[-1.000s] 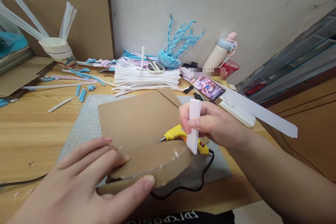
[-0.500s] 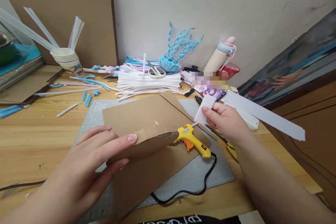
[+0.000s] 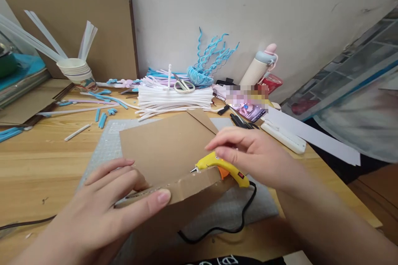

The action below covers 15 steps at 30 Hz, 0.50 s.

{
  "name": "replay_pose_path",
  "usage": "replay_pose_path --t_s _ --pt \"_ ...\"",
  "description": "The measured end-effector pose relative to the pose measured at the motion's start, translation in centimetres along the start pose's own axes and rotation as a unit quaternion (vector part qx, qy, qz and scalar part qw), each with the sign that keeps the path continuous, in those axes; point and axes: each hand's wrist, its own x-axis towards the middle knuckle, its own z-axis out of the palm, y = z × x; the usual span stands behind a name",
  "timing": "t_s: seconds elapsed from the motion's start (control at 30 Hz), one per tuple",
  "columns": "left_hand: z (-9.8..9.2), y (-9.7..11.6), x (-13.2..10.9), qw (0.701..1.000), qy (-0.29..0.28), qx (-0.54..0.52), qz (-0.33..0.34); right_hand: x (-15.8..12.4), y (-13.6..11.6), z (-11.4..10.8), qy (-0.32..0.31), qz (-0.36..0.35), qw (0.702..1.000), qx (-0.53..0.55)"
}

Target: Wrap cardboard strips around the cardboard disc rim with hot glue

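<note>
My left hand (image 3: 124, 203) grips a piece of cardboard (image 3: 192, 186) with a bent strip along its edge, thumb on the strip and fingers behind it. My right hand (image 3: 248, 149) has its thumb and curled fingers at the top and rear of a yellow hot glue gun (image 3: 207, 160). The gun's metal nozzle points left, just above the cardboard edge, and its orange trigger is partly covered. Beneath lies a larger cardboard sheet (image 3: 164, 140) on a grey cutting mat (image 3: 102, 145).
A black cord (image 3: 226, 227) runs from the glue gun across the mat. White pipe cleaners (image 3: 177, 101) with scissors (image 3: 184, 85) on them lie at the back. Stacked paper cups (image 3: 74, 70) stand left. A phone (image 3: 248, 109), a bottle (image 3: 256, 66) and a white strip (image 3: 320, 136) are right.
My right hand has let go of the white piece and moved left and down onto the glue gun. My left hand has tilted the cardboard, so its edge strip and the gun's nozzle now show.
</note>
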Motion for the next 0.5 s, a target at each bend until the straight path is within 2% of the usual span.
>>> replay_pose_path --t_s 0.03,0.1,0.17,0.27,0.33,0.4,0.5 --pt "0.2 0.1 -0.2 1.0 0.014 0.004 0.004 -0.3 -1.0 0.3 -0.049 -0.032 0.997 0.048" --pt "0.6 0.1 -0.5 0.999 0.036 0.027 0.012 -0.6 -2.4 0.8 -0.121 -0.05 0.986 0.106" --pt "1.1 0.0 -0.9 0.997 0.045 0.065 0.004 -0.7 -2.9 0.9 -0.157 -0.026 0.979 0.129" --pt "1.6 0.3 -1.2 0.991 0.042 0.124 -0.041 -0.6 -3.0 1.0 -0.18 -0.004 0.972 0.149" --pt "1.6 0.5 -1.3 0.989 0.046 0.134 -0.05 -0.5 -2.8 1.0 -0.168 -0.005 0.969 0.179" --pt "1.3 0.5 -1.3 0.992 0.042 0.117 -0.028 -0.4 -2.3 1.0 -0.125 -0.008 0.969 0.21" --pt "0.5 0.5 -1.0 0.999 0.005 0.054 -0.002 0.0 -0.6 0.8 0.014 -0.043 0.984 0.175"
